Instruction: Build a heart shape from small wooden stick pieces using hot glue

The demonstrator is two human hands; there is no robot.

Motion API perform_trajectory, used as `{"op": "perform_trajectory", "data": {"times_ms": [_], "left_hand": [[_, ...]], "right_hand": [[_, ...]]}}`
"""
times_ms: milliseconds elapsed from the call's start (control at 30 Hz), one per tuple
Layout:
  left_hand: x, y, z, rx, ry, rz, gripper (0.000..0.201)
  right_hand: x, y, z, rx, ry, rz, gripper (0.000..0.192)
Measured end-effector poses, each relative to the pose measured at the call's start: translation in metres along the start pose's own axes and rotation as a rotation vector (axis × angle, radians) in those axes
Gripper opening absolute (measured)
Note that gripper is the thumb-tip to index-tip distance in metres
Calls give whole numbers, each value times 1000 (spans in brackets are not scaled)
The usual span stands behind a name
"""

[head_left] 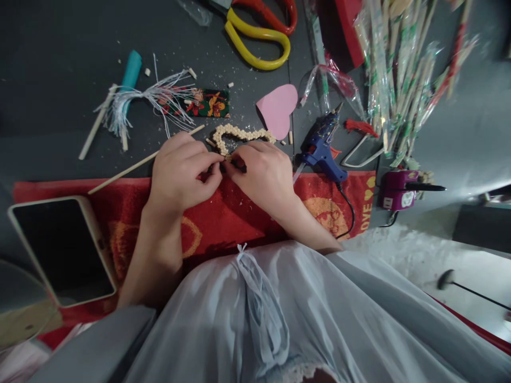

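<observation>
A pale beaded strand loops on the dark table, its near end running in between my fingertips. My left hand is closed in a pinch on that end from the left. Close against it, my right hand also pinches the strand, fingers curled; the exact spot is partly hidden. A thin wooden stick lies slantwise, passing under my left hand. Just beyond the strand lies a pink paper heart. Both wrists are over a red towel.
A blue glue gun lies to the right, beside wrapped sticks. Yellow-and-red scissors are at the back. White string and a teal roll lie left. A phone rests at the near left, a purple power block far right.
</observation>
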State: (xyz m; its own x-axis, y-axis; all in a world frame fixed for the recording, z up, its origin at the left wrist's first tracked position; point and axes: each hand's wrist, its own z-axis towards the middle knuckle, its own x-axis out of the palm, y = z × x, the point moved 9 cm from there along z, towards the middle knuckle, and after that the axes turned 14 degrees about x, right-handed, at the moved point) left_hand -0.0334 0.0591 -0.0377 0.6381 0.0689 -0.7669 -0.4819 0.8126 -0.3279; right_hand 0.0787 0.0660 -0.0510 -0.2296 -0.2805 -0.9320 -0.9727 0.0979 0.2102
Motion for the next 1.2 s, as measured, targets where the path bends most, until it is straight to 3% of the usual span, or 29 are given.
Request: {"op": "perform_trajectory", "data": {"times_ms": [300, 767, 1033, 1200], "left_hand": [[8, 4, -2, -31, 84, 2, 19], [9, 4, -2, -35, 82, 3, 19], [19, 14, -9, -177, 174, -101, 19], [13, 9, -3, -107, 127, -57, 19]], "right_hand": [[-2, 1, -1, -19, -25, 10, 26], [-1, 1, 0, -20, -3, 5, 26], [-1, 1, 0, -30, -22, 7, 27], [-1, 2, 0, -34, -17, -2, 26]]}}
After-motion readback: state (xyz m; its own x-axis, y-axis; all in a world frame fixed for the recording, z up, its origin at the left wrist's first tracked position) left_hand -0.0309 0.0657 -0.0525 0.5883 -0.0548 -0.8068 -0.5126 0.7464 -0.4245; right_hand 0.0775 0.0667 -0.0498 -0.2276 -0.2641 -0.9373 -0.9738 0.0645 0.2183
